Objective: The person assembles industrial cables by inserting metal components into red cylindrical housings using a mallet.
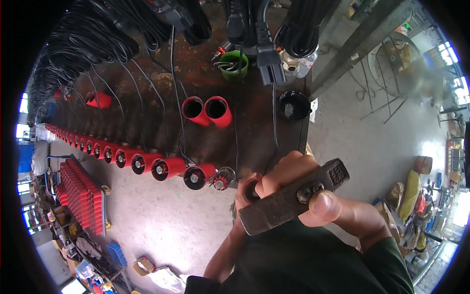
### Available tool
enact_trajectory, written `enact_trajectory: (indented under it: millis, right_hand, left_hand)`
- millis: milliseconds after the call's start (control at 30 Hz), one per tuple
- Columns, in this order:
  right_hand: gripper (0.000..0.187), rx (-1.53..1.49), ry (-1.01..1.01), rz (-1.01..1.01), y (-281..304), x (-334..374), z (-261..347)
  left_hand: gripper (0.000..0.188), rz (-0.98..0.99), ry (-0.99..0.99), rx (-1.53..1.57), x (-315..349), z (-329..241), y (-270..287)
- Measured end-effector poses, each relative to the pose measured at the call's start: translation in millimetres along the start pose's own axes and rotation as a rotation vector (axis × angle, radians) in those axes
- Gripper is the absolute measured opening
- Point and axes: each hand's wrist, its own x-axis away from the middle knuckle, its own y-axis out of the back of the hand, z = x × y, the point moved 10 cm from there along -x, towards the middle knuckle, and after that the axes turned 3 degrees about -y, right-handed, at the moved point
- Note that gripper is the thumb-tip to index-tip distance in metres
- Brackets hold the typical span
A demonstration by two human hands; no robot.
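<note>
My right hand (pixel 327 209) is closed round a hammer just under its dark, blocky metal head (pixel 274 209). A round handle end with screw heads shows in the top of the head. The head lies aslant over my left hand (pixel 241 202) and hides much of it. That hand is closed round a red cylinder (pixel 252 190), whose dark round opening shows beside the hammer. Beyond my left hand stands a metal and red core (pixel 222 180) at the table edge. Next to it is a red cylinder (pixel 198 176) with a core inside.
A long row of red cylinders (pixel 142 163) follows the edge of the dark table (pixel 205 142). Two open red cylinders (pixel 218 111), a green cup (pixel 234 68) and a black bowl (pixel 294 105) stand farther in. Bundled black cables (pixel 93 36) hang overhead. A cart of red cylinders (pixel 83 196) stands left.
</note>
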Motion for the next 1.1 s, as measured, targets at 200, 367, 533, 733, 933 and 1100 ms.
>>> enact_trajectory:
  millis: [200, 367, 533, 733, 933, 1100]
  right_hand:
    - [0.090, -0.083, -0.033, 0.167, -20, -2, 9]
    - [0.088, -0.051, -0.003, 0.213, -19, 10, 9]
    - [0.084, 0.246, 0.007, -0.155, 50, 51, 48]
    - [0.051, 0.769, -0.397, -0.335, 117, 62, -72]
    - [0.023, 1.358, -0.474, -0.057, 178, 76, -284]
    - [0.037, 1.245, -0.149, 0.095, 138, 36, -326]
  left_hand:
    - [0.073, 0.070, -0.001, -0.074, -7, 35, -3]
    - [0.073, 0.171, 0.019, -0.166, -9, 51, -6]
    - [0.073, 0.019, -0.105, -0.621, 9, 61, 28]
    - [0.027, -0.078, 0.238, -0.588, 65, 125, 55]
    - [0.027, 0.241, 0.148, -0.718, 62, 150, -25]
    - [0.050, 0.272, 0.017, -0.937, 59, 169, -40]
